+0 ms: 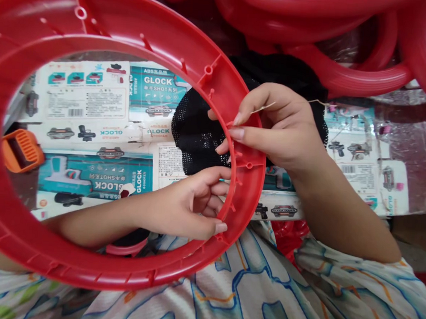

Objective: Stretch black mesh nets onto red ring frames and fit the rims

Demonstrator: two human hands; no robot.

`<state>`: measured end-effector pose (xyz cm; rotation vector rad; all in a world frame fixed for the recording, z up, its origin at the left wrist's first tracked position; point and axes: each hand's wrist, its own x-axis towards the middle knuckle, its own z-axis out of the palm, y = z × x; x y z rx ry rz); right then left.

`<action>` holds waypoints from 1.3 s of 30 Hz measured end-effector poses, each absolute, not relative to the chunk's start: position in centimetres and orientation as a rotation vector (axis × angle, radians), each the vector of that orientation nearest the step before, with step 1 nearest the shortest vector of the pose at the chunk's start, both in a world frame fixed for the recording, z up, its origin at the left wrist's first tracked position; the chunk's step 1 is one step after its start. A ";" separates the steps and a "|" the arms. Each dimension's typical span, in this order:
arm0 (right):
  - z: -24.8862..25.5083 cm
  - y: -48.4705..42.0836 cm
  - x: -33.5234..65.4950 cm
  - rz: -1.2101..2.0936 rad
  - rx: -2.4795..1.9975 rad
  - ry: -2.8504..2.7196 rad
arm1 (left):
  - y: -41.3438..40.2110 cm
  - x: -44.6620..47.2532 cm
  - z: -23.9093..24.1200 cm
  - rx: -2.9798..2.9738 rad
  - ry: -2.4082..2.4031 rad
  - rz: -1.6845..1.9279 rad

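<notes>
Red ring (249, 192), ribbed side viewer-facing, long axis sideways, left hand (182, 208), right hand (284, 127) holding it

Printed cardboard (89, 134), orange slotted piece (32, 146)

Red ring (162, 33), cut off at left edge

On my screen, far off, this looks like a small workshop. I see big curved red plastic parts (305, 28) piled up at the back, and flat box cardboard (91, 93) with gun pictures spread over the work table (422, 146).
</notes>
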<state>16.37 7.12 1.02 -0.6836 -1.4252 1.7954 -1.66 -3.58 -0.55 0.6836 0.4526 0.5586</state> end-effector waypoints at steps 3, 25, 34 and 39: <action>1.0 7.0 16.3 1.812 -0.688 -1.406 | -3.8 -1.4 -0.4 0.714 0.500 0.543; 1.7 6.7 16.9 1.637 -0.833 -1.672 | -2.6 -2.1 0.7 0.770 0.607 0.607; 1.2 7.1 16.7 1.611 -0.825 -1.644 | -2.9 0.3 1.5 0.747 0.813 0.873; 0.8 7.4 16.9 1.636 -0.822 -1.572 | -2.8 2.0 1.6 0.832 0.977 0.943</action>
